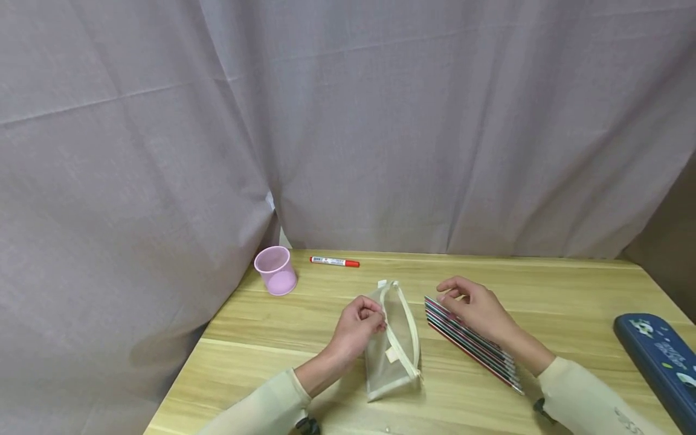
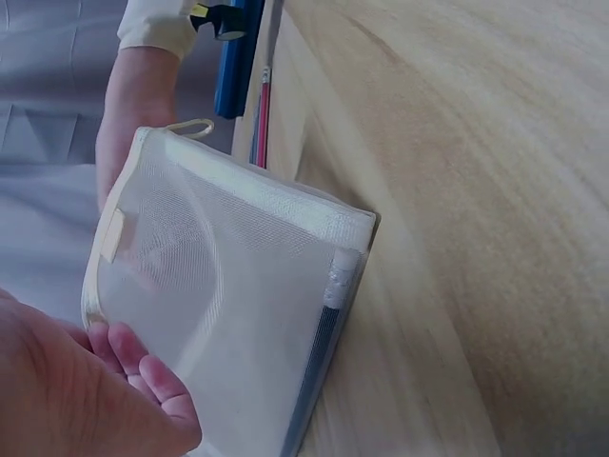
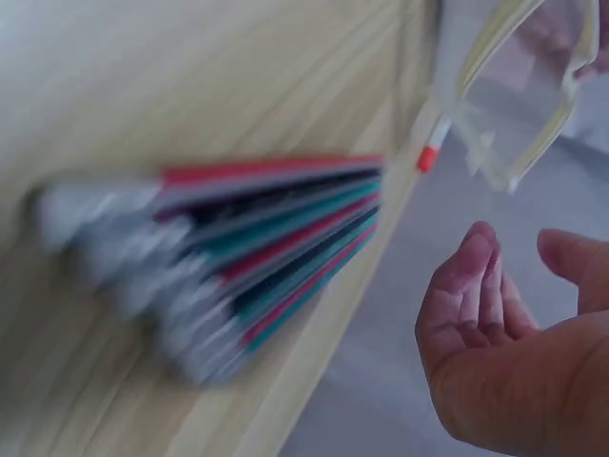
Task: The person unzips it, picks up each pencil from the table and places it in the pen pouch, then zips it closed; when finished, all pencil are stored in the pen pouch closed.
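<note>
A cream mesh zip pouch (image 1: 382, 370) stands on the table with its zipped mouth spread apart. My left hand (image 1: 356, 326) pinches one edge of that mouth between thumb and fingers. Through the mesh in the left wrist view, a dark pencil (image 2: 324, 328) with a silvery end shows along the pouch's bottom. To the right lies a row of striped pencils (image 1: 472, 349) in red, green and black, side by side. Above their far end hovers my right hand (image 1: 481, 309), its fingers loosely bent, thumb apart, nothing between them.
A pink cup (image 1: 281, 281) stands at the back left corner, beside a red and white marker (image 1: 334, 261) near the rear edge. On the far right lies a dark blue pencil case (image 1: 655, 356). Grey curtain (image 1: 370, 151) hangs behind the table.
</note>
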`<move>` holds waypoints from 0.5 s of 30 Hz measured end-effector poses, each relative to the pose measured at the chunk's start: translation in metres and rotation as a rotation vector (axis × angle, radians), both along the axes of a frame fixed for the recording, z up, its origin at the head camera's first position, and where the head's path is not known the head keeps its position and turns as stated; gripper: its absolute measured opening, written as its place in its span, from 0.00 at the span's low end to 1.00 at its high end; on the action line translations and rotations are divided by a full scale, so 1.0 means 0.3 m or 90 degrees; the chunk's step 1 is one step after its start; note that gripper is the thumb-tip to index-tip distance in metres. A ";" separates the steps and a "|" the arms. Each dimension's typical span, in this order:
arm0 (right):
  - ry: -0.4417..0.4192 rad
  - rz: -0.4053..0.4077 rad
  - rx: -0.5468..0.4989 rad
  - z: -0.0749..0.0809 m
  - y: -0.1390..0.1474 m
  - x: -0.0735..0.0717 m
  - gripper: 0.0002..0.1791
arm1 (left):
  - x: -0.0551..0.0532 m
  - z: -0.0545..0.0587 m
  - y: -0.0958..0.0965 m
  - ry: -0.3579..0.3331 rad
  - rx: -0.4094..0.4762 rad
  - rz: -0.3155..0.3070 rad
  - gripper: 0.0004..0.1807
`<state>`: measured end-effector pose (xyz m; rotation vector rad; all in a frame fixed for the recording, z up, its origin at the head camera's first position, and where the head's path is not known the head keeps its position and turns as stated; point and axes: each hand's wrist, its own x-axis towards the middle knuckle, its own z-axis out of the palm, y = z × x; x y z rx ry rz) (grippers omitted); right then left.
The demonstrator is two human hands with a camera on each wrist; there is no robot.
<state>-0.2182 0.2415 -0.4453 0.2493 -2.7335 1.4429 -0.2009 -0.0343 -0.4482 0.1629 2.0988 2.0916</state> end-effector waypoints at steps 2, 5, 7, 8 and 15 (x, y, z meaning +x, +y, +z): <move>-0.022 0.014 0.006 -0.012 0.031 -0.007 0.17 | 0.002 -0.003 -0.004 0.003 -0.004 0.004 0.08; -0.070 0.056 0.003 -0.025 0.082 -0.023 0.19 | 0.004 -0.008 -0.009 0.007 -0.012 0.009 0.08; -0.099 0.080 0.004 -0.031 0.117 -0.035 0.19 | 0.005 -0.010 -0.011 0.009 -0.018 0.010 0.08; -0.107 0.092 0.006 -0.035 0.134 -0.042 0.19 | 0.004 -0.011 -0.010 0.010 -0.018 0.010 0.08; -0.152 0.142 -0.001 -0.086 0.228 -0.102 0.20 | 0.009 -0.006 -0.012 0.006 -0.017 0.018 0.09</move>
